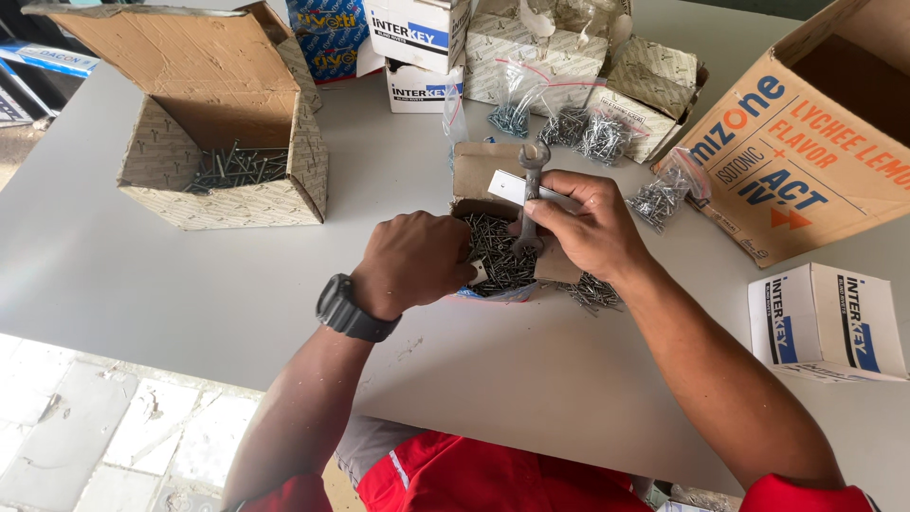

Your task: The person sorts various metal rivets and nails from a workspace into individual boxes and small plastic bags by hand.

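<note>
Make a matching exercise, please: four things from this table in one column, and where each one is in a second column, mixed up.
Things:
1. spanner
2. black wristwatch
3. open patterned box of screws
4. large orange carton

Places:
A. far left part of the grey table
B. on the left wrist
C. right edge of the table, lying on its side
D. in the right hand, above the small box of screws

Pairs: 1-D, 2-B, 3-A, 4-C
</note>
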